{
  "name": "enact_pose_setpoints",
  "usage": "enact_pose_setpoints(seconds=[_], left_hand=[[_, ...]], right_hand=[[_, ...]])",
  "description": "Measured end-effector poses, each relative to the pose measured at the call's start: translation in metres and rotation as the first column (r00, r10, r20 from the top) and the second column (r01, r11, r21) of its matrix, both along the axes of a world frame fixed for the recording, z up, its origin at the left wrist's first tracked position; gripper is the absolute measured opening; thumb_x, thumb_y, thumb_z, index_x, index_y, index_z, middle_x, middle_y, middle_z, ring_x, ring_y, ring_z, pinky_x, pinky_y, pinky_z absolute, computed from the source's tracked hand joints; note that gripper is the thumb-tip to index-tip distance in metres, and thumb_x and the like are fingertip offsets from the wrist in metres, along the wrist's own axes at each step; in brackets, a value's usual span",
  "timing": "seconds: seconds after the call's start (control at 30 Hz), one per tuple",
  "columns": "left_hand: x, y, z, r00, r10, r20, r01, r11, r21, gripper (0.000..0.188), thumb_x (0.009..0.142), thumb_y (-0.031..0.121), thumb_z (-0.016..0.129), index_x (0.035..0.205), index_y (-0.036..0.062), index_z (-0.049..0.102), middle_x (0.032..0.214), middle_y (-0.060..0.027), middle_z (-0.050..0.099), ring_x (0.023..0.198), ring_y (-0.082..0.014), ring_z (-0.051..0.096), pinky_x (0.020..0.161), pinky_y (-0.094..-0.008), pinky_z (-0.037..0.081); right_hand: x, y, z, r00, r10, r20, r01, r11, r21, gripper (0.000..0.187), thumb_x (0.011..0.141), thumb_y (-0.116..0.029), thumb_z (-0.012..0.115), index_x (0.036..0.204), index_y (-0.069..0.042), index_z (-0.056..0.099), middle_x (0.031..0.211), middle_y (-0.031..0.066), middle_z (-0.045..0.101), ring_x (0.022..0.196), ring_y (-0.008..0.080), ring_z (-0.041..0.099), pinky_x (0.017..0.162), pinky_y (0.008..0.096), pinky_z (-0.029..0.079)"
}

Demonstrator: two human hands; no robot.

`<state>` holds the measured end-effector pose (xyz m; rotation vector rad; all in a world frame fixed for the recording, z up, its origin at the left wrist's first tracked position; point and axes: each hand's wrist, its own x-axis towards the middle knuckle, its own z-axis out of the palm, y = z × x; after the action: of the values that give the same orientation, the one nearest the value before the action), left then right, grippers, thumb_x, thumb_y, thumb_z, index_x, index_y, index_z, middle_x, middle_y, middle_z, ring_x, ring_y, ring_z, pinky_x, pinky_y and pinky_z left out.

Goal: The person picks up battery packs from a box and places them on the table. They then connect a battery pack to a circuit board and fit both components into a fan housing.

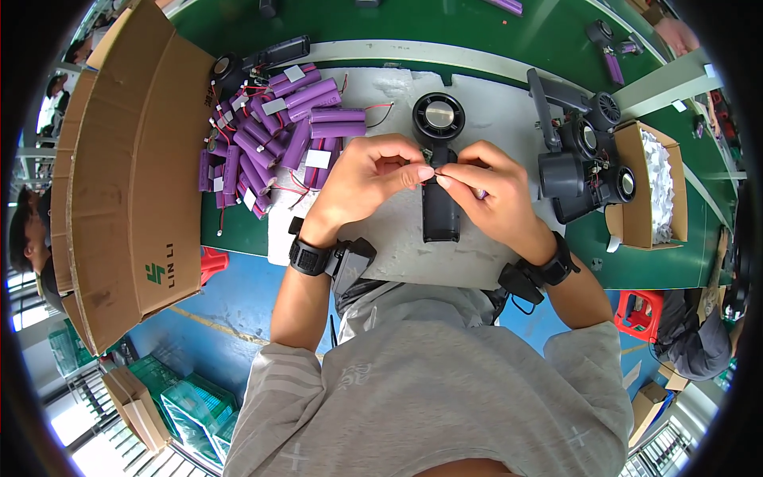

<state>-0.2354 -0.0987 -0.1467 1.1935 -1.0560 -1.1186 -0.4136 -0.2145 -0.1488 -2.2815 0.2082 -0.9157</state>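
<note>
A black handheld fan housing lies on the pale foam sheet in front of me, its round head away from me and its hollow handle toward me. Over the neck of the handle, my left hand is closed in a pinch of thumb and forefinger. My right hand pinches just beside it, the fingertips almost meeting. What they hold is tiny and mostly hidden, perhaps wire ends. A bit of purple shows under the right fingers. To the left is a heap of purple battery packs with red and black leads.
A tall cardboard box stands along the left side. On the right are several black fan housings piled together, beside a small carton of white pieces. Green bench surface runs behind a pale rail. Red stools stand below.
</note>
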Motion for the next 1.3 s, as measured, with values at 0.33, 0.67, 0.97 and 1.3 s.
enact_pose_setpoints(seconds=[0.33, 0.67, 0.97, 1.3], left_hand=[[0.0022, 0.0009, 0.0042, 1.000, 0.003, 0.014, -0.003, 1.000, -0.010, 0.011, 0.083, 0.000, 0.072, 0.093, -0.0042, 0.068, 0.089, -0.0057, 0.066, 0.081, -0.0113, 0.062, 0.071, -0.0246, 0.051], [0.0023, 0.0011, 0.0032, 0.999, -0.018, 0.041, 0.016, 0.999, 0.044, 0.011, 0.083, 0.000, 0.072, 0.092, -0.0042, 0.067, 0.088, -0.0053, 0.066, 0.081, -0.0096, 0.061, 0.072, -0.0242, 0.051], [0.0005, 0.0008, 0.0015, 0.999, -0.007, 0.051, 0.004, 0.999, 0.052, 0.011, 0.083, 0.000, 0.072, 0.093, -0.0040, 0.067, 0.089, -0.0045, 0.066, 0.081, -0.0084, 0.060, 0.073, -0.0240, 0.052], [0.0055, 0.0033, 0.0056, 0.999, -0.053, -0.006, 0.053, 0.995, 0.084, 0.026, 0.080, -0.008, 0.069, 0.106, -0.0030, 0.065, 0.096, -0.0050, 0.066, 0.087, -0.0090, 0.061, 0.076, -0.0230, 0.052]], right_hand=[[0.0000, 0.0044, 0.0038, 0.993, -0.025, -0.113, 0.033, 0.997, 0.070, 0.009, 0.081, -0.009, 0.073, 0.088, -0.002, 0.072, 0.076, 0.0072, 0.057, 0.057, 0.0154, 0.051, 0.049, 0.0277, 0.039], [-0.0006, 0.0051, 0.0056, 0.995, -0.024, -0.098, 0.036, 0.991, 0.129, 0.007, 0.081, -0.006, 0.072, 0.087, -0.002, 0.072, 0.076, 0.0065, 0.056, 0.057, 0.0144, 0.050, 0.049, 0.0276, 0.037], [-0.0003, 0.0038, 0.0015, 0.997, -0.006, -0.083, 0.019, 0.988, 0.154, 0.008, 0.080, -0.005, 0.072, 0.087, -0.001, 0.071, 0.078, 0.0063, 0.056, 0.058, 0.0134, 0.049, 0.050, 0.0274, 0.036], [-0.0006, 0.0035, 0.0025, 0.993, 0.016, -0.115, 0.004, 0.984, 0.177, 0.008, 0.080, -0.004, 0.072, 0.088, -0.001, 0.072, 0.078, 0.0060, 0.056, 0.058, 0.0127, 0.050, 0.050, 0.0268, 0.036]])
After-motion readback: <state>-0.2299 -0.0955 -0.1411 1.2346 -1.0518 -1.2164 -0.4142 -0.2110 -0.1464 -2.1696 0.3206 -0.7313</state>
